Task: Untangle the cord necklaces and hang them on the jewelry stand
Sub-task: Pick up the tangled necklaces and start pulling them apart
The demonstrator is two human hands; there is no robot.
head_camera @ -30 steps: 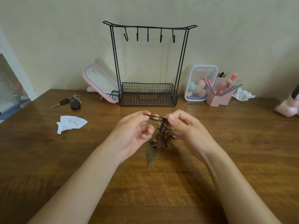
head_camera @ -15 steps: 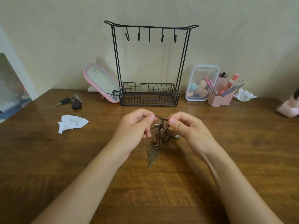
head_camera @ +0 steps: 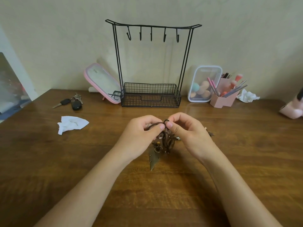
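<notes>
Cord necklaces: one dark brown tangle, held above the table straight in front of the jewelry stand. Pinched at a top loop between thumb and forefinger of the left hand and of the right hand, other fingers curled in. Leaf pendant hanging below the knot. Left of the stand: pink mirror leaning just beside it, keys and white tissue farther out. Right of the stand: clear sponge box, pink brush holder, crumpled tissue.
</notes>
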